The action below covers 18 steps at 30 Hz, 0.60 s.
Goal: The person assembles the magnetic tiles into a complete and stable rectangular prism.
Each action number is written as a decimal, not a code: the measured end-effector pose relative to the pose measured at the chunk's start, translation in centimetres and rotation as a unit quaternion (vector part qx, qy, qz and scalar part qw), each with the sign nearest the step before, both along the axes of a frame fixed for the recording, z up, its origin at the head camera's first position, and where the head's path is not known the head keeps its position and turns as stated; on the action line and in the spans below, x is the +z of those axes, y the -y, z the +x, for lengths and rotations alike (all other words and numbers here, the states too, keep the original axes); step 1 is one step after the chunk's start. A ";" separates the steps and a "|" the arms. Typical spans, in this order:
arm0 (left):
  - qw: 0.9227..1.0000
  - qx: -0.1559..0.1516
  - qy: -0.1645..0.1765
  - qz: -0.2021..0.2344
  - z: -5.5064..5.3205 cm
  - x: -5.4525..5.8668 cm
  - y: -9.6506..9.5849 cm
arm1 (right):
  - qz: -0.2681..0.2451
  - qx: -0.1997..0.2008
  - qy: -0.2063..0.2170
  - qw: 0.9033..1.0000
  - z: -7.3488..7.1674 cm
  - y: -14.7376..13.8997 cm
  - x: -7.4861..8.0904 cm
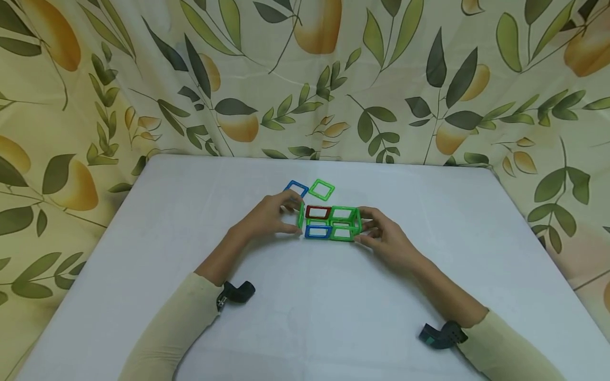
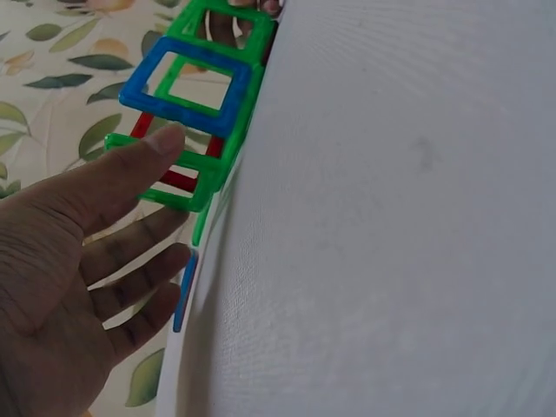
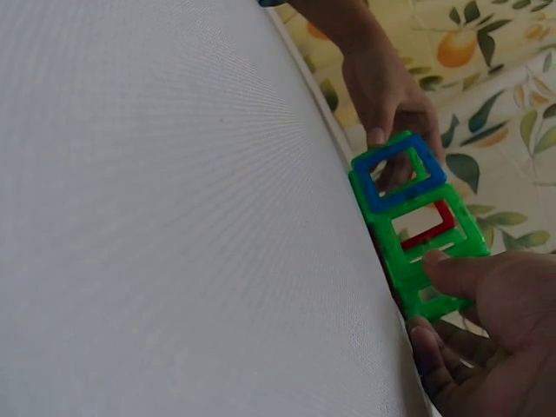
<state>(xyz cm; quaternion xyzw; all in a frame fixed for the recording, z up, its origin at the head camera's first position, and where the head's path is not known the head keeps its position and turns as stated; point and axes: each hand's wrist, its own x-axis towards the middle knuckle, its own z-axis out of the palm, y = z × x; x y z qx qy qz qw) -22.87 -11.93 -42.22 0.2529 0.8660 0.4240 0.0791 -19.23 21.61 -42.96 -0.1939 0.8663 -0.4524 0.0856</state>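
Observation:
Magnetic tiles form a small box on the white table. Its far side has a red tile (image 1: 318,207) beside a green one; its near side has a blue tile (image 1: 317,237) beside another green one. My left hand (image 1: 271,216) pinches an upright green end tile (image 1: 301,216) between thumb and fingers at the box's left end. At the opposite end, my right hand (image 1: 389,241) grips the upright green tile (image 1: 359,219), thumb in front and fingers behind. In the left wrist view, the left thumb lies over the green tile's edge (image 2: 122,141).
Behind the box, a loose blue square tile (image 1: 300,184) and a loose green square tile (image 1: 327,183) lie flat, close together. The white table (image 1: 305,312) ends at a leaf-and-fruit patterned cloth (image 1: 305,127). Dark wrist cameras sit at both sleeve cuffs.

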 end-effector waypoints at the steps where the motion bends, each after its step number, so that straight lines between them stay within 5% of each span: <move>1: 1.000 -0.003 -0.001 0.000 0.0 0.1 -0.1 | 0.000 0.000 0.000 1.000 0.0 0.0 0.0; 18: 1.000 -0.011 -0.013 0.002 0.3 0.0 -0.7 | -0.007 -0.003 -0.003 1.000 0.1 0.0 -0.3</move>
